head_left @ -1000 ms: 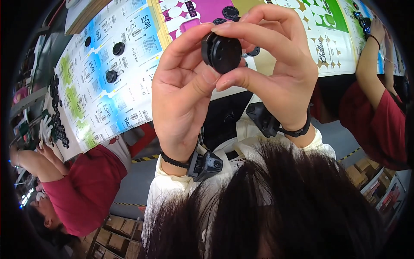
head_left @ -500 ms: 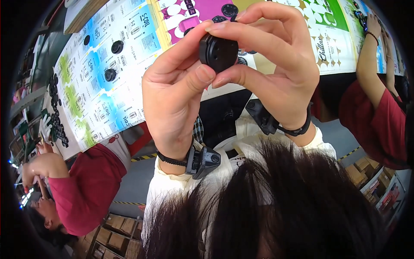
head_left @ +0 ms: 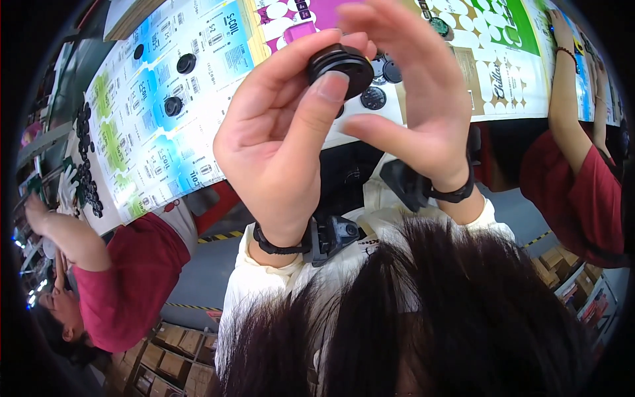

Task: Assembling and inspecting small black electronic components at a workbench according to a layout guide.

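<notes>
My left hand [head_left: 271,145] pinches a black round part [head_left: 354,71] between thumb and fingers, lifted above the table. The part looks like a thick disc with a stepped, ridged rim; its exact kind is not clear. Beside it my right hand [head_left: 430,99] is apart from the part, its thumb and fingers spread and slightly smeared by motion. Just behind the hands a black disc [head_left: 373,98] and a similar disc [head_left: 392,71] lie on the table. A black round piece [head_left: 186,63] and a second round piece [head_left: 173,106] rest on the printed sheets to the left.
Printed sheets [head_left: 218,126] cover the table. A row of black parts [head_left: 86,159] lines its left end, near a white glove [head_left: 68,188]. A wooden board [head_left: 135,14] lies at the far left. Co-workers in red sit left [head_left: 139,284] and right [head_left: 569,198].
My right hand has let go of the black part and drawn away to the right. The left hand keeps it, now tilted differently. The left co-worker's arm has shifted.
</notes>
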Available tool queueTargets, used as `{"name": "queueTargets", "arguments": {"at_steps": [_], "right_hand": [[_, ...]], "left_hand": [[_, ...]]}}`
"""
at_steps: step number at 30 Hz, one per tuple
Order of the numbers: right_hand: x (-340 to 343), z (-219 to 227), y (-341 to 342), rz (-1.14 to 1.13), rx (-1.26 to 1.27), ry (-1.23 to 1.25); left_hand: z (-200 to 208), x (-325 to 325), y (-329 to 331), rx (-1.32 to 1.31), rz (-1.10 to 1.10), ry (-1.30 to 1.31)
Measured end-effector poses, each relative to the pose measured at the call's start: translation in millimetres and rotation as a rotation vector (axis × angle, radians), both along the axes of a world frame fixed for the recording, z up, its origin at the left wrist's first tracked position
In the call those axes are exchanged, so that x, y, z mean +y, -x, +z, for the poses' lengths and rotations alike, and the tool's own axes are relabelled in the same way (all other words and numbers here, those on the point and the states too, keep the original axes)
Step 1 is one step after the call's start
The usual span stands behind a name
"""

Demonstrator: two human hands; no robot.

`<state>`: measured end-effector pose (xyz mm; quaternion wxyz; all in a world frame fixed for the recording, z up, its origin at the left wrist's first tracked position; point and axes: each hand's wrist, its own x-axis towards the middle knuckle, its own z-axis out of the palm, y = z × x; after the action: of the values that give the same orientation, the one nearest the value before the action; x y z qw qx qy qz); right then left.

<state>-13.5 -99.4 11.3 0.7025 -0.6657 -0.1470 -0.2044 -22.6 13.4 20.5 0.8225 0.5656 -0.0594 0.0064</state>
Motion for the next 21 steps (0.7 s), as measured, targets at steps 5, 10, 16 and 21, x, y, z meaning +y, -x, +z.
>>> {"name": "queueTargets", "arguments": {"at_steps": [5, 10, 16, 21], "right_hand": [[-6.2, -9.8, 1.4, 0.304, 0.252, -0.378], [1.5, -16.1, 2.5, 0.119, 0.263, -0.168], [6.6, -22.6, 9.7, 0.052, 0.256, 0.033], [12.4, -23.4, 5.2, -0.015, 0.203, 0.020]], "left_hand": [[-6.2, -5.1, -7.4, -0.158, 0.023, -0.003], [-14.2, -8.2, -7.2, -0.155, 0.094, -0.093], [-15.4, -5.9, -8.4, -0.154, 0.097, -0.197], [-12.9, 0.0, -12.0, -0.088, 0.061, -0.187]]}}
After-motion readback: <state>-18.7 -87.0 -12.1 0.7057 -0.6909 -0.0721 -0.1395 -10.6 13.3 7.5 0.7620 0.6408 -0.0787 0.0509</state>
